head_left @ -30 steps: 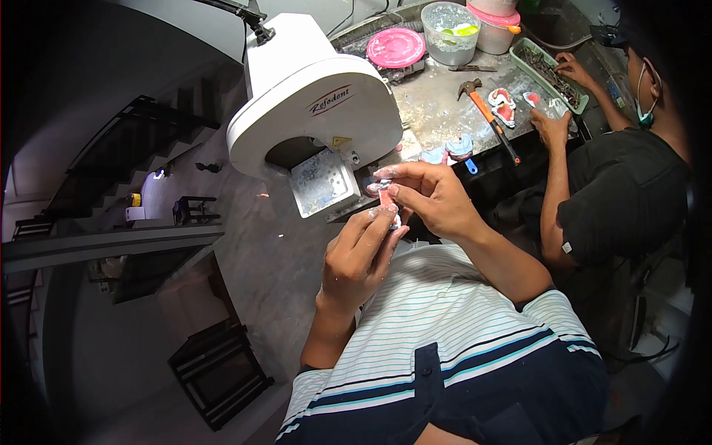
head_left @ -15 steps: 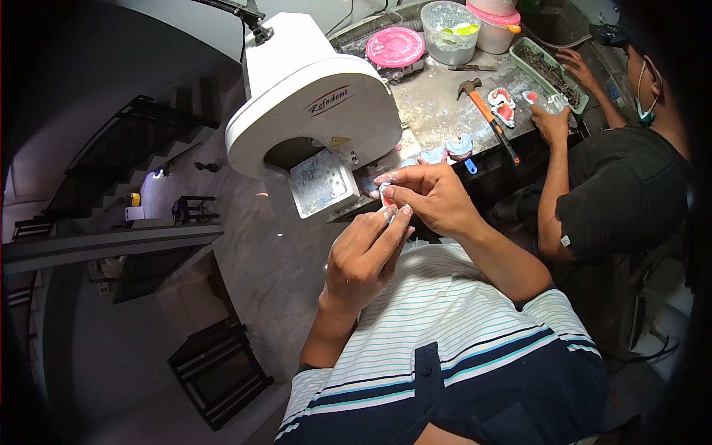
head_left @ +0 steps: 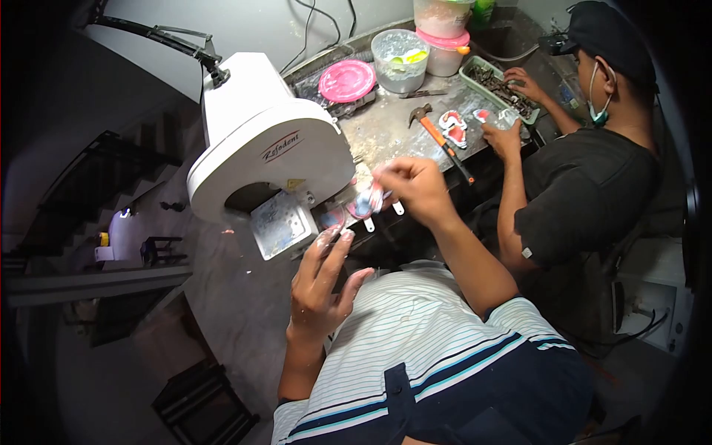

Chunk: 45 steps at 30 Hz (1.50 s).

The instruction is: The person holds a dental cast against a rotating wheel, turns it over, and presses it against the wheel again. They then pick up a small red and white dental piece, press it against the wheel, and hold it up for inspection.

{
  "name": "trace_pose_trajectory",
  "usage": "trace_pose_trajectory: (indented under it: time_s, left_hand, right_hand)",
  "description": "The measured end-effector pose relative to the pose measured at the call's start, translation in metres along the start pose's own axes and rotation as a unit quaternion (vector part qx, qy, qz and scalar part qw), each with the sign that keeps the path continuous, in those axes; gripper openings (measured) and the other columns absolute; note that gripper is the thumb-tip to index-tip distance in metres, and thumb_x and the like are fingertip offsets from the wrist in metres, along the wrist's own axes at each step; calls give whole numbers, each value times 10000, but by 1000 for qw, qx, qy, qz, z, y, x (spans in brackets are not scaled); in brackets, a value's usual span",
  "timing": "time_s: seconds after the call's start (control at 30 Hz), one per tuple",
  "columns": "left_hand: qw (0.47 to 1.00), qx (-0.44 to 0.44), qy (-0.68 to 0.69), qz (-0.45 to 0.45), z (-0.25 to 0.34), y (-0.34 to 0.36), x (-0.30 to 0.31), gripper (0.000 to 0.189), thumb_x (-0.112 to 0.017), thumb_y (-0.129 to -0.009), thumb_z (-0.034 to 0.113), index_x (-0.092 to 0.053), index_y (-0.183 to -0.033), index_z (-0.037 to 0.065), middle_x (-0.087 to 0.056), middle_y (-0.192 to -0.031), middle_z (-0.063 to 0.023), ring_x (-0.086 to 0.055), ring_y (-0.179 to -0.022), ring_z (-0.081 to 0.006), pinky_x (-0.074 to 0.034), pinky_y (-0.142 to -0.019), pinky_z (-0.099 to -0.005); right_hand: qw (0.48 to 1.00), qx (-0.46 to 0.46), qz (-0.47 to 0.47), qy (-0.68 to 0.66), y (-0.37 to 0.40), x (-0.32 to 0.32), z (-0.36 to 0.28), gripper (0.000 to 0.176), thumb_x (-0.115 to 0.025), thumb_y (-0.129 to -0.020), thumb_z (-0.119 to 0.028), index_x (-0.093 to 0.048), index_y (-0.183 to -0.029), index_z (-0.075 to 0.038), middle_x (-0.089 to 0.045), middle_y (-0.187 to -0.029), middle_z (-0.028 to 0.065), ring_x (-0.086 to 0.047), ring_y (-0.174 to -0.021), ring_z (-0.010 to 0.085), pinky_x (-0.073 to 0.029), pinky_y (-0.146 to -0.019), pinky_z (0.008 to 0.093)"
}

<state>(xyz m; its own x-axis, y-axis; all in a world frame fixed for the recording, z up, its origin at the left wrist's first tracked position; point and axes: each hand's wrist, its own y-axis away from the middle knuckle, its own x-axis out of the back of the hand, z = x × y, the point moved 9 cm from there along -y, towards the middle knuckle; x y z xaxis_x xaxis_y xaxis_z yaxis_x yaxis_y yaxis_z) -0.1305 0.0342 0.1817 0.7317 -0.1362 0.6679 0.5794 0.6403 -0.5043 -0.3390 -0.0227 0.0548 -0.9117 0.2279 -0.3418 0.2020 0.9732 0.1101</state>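
Observation:
My right hand (head_left: 421,191) is raised over the bench's front edge. Its thumb and fingers pinch a small red-and-white denture piece (head_left: 377,197), blurred by motion. Just beyond and below it lie dental impression trays with blue material (head_left: 361,205), their pale handles pointing toward me. Another pink-and-blue impression (head_left: 331,217) sits near the fingertips of my left hand (head_left: 320,282). That hand is open and holds nothing, with thumb and fingers apart and white powder on the tips.
A white Refodent machine (head_left: 271,144) with a metal tray (head_left: 283,226) stands at left. On the bench lie a hammer (head_left: 437,141), red-and-white dental models (head_left: 453,129), a pink lid (head_left: 346,81) and tubs (head_left: 400,63). At right, a co-worker (head_left: 586,185) reaches into a green tray (head_left: 497,93).
My hands have come apart: the left has let go of the denture piece and opened, while the right carries it toward the impression trays. The whole view has shifted.

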Motion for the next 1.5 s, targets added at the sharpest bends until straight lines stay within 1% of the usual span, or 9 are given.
trace_pose_trajectory:
  time_s: [0.17, 0.3, 0.5, 0.67, 0.83, 0.9, 1.03, 1.33, 1.5]
  left_hand:
    - [999, 43, 18, 16, -29, 18, -3, 570, -868, -820, 113, -643, -1330, -6, -657, -1295, -216, -694, -1065, -315, -592, -867, -374]
    - [994, 106, -17, 5, -61, 37, -4, 542, -839, -852, 104, -647, -1352, 19, -655, -1296, -201, -705, -997, -286, -587, -835, -360]
    - [972, 232, -37, 28, -98, 68, 21, 484, -799, -868, 40, -645, -1324, -10, -654, -1256, -226, -676, -1094, -356, -577, -892, -407]
    - [962, 260, -77, 37, -124, 94, 22, 463, -771, -899, 44, -634, -1339, 0, -650, -1249, -213, -671, -1040, -320, -575, -814, -369]
    - [953, 293, -57, 42, -134, 99, 23, 436, -755, -914, 50, -645, -1334, 18, -651, -1239, -202, -675, -994, -306, -573, -809, -368]
    - [956, 281, -70, 49, -134, 92, 28, 436, -756, -914, 53, -648, -1335, 23, -651, -1239, -200, -677, -988, -304, -574, -809, -369]
    - [958, 264, -93, 59, -132, 80, 37, 436, -761, -912, 62, -653, -1333, 27, -651, -1240, -198, -680, -988, -304, -575, -808, -372]
    - [966, 222, -114, 69, -130, 70, 39, 423, -798, -877, 70, -676, -1273, -11, -680, -1222, -220, -685, -1089, -352, -543, -948, -409]
    - [968, 223, -45, 104, -121, 56, 36, 370, -790, -875, 48, -702, -1231, -8, -704, -1175, -191, -689, -1067, -307, -533, -960, -381]
  right_hand:
    - [948, 12, 290, 129, -77, 158, 69, 146, -775, -897, -95, -732, -866, 41, -750, -776, 140, -740, -635, 172, -584, -512, 284]
    - [809, -50, 286, 512, -103, 174, 90, 405, -857, -778, -376, -784, -932, -8, -765, -813, 179, -762, -779, 323, -592, -777, 417]
    - [836, 18, 343, 428, -102, 200, 69, 449, -851, -795, -349, -746, -1058, 0, -779, -952, 186, -761, -888, 317, -582, -826, 410]
    - [694, 10, 488, 529, -103, 274, 52, 443, -772, -807, -215, -683, -1168, 25, -723, -1128, 234, -680, -1123, 400, -529, -976, 459]
    - [693, -82, 430, 572, -143, 286, 33, 478, -837, -756, -228, -691, -1133, 28, -693, -1194, 284, -633, -1194, 411, -473, -1051, 473]
    - [788, -294, 348, 414, -142, 282, 46, 462, -879, -740, -299, -758, -1050, 21, -731, -1156, 258, -674, -1167, 391, -484, -1055, 449]
    - [661, -215, 322, 643, -174, 294, 40, 463, -906, -719, -274, -787, -1102, -42, -753, -1154, 210, -710, -1129, 356, -566, -957, 416]
    - [803, 118, 365, 457, -155, 282, 2, 341, -824, -843, -156, -681, -1122, -22, -749, -1049, 159, -732, -956, 283, -566, -862, 381]
    - [985, 109, -8, 130, -52, 57, -32, 300, -789, -902, -53, -629, -1155, -49, -647, -994, 6, -631, -983, 96, -508, -836, 250]
